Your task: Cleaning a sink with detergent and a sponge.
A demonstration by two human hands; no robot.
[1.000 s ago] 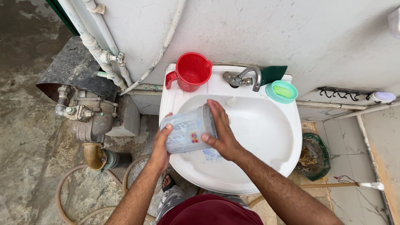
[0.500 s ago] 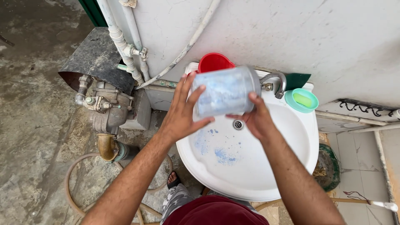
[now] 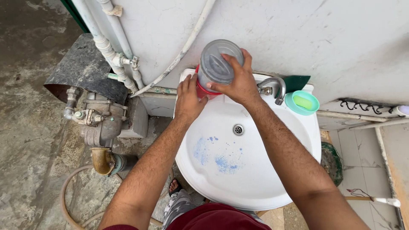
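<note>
Clear plastic jar (image 3: 216, 64) is clamped in the right hand (image 3: 238, 83) grip around its wall, above the red jug (image 3: 203, 90) at the sink (image 3: 272, 170) rim, left hand (image 3: 188, 99) resting open below it; judged light, stiff, wet-slippery, best held mid-wall.

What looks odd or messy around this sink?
Blue splotches stain the white basin below the drain, like spilled powder or dye. The right hand holds a clear jar whose inside looks smeared bluish, above a red jug that the left hand touches. The wall behind is cracked.
</note>
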